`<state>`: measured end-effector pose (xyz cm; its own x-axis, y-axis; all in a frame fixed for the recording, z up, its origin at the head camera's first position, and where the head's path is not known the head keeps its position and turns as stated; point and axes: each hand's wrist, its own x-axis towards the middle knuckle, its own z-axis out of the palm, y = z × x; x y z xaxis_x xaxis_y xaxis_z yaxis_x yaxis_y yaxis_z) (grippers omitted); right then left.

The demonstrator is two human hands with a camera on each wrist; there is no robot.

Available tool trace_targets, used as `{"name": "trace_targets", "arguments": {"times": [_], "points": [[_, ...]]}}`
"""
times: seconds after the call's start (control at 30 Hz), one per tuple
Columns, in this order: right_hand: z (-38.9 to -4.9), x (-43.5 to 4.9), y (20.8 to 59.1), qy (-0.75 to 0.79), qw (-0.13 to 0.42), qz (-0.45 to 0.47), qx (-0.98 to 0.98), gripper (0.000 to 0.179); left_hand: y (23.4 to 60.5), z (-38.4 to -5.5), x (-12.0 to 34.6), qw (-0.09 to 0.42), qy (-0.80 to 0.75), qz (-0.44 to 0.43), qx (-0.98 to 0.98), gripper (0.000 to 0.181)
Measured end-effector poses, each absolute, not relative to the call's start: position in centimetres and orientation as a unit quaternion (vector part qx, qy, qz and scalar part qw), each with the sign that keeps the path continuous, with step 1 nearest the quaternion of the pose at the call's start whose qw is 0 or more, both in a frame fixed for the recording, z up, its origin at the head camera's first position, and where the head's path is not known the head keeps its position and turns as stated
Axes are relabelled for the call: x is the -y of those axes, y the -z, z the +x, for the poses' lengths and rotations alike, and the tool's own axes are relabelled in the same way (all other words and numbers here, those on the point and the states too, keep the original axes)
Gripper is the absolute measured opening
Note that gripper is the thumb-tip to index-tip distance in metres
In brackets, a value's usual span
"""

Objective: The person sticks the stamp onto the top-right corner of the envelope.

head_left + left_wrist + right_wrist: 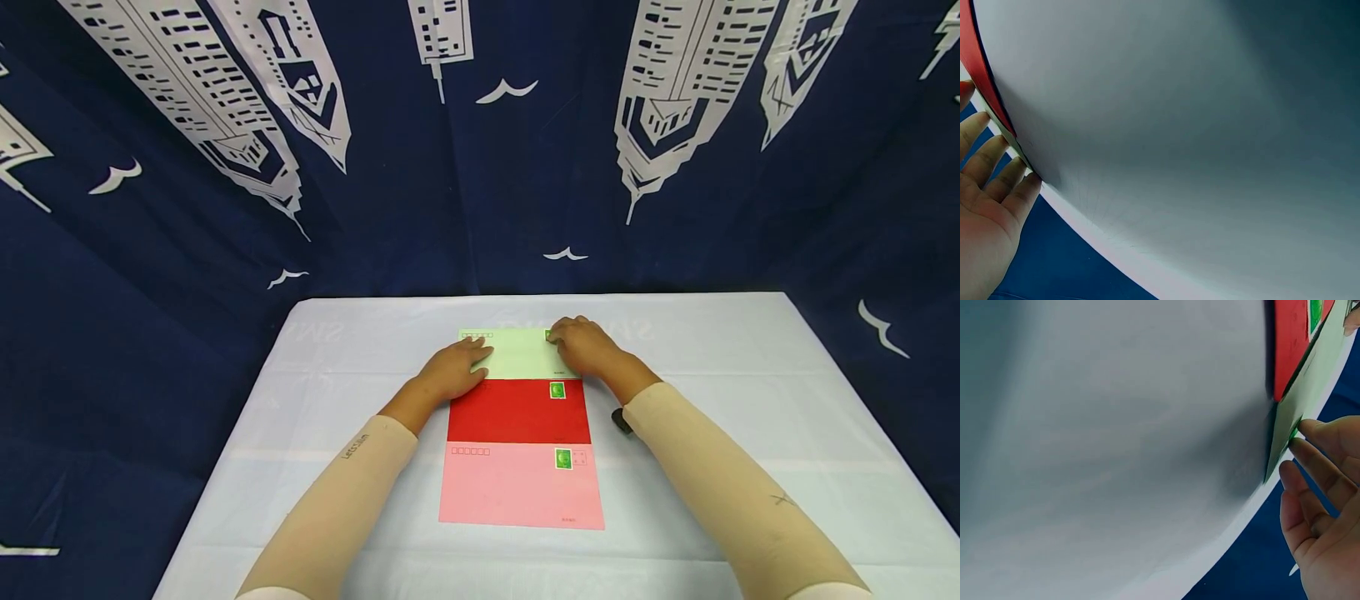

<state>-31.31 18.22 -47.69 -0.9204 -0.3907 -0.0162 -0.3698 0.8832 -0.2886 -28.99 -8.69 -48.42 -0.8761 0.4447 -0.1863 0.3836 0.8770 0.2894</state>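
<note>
A light green envelope (517,354) lies at the top of a column, above a red envelope (517,411) and a pink envelope (510,492). My left hand (452,368) rests its outstretched fingers on the green envelope's left side. At that envelope's upper right corner, my right hand (588,346) pinches a small green stamp (1294,432) between thumb and forefinger, right against the paper. The stamp is partly covered by the fingertips. The red envelope has a green stamp near its upper right corner, as does the pink one.
The envelopes lie on a white-covered table (360,375). A small black object (621,421) sits by the right forearm, partly hidden by the sleeve. Behind the table's far edge hangs a dark blue cloth (420,217) printed with white buildings and birds.
</note>
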Motion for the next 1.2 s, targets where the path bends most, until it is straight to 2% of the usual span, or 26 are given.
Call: {"name": "trace_targets", "arguments": {"times": [0.43,0.57,0.83,1.2], "points": [[-32.7,-17.3,47.7,0.129,0.007,-0.192,-0.973,0.013,48.2,-28.9,8.8,0.127,-0.125,0.214,-0.961,0.053],[-32.8,-17.1,47.6,0.149,0.009,-0.18,-0.972,0.012,48.3,-28.9,8.9,0.126,-0.126,0.215,-0.96,0.053],[-32.7,-17.0,47.7,0.159,-0.027,-0.184,-0.97,0.006,48.5,-29.0,8.9,0.124,-0.127,0.216,-0.96,0.053],[-33.4,-16.8,48.2,0.152,0.004,-0.161,-0.975,0.006,48.3,-29.0,8.9,0.128,-0.128,0.213,-0.96,0.053]]}}
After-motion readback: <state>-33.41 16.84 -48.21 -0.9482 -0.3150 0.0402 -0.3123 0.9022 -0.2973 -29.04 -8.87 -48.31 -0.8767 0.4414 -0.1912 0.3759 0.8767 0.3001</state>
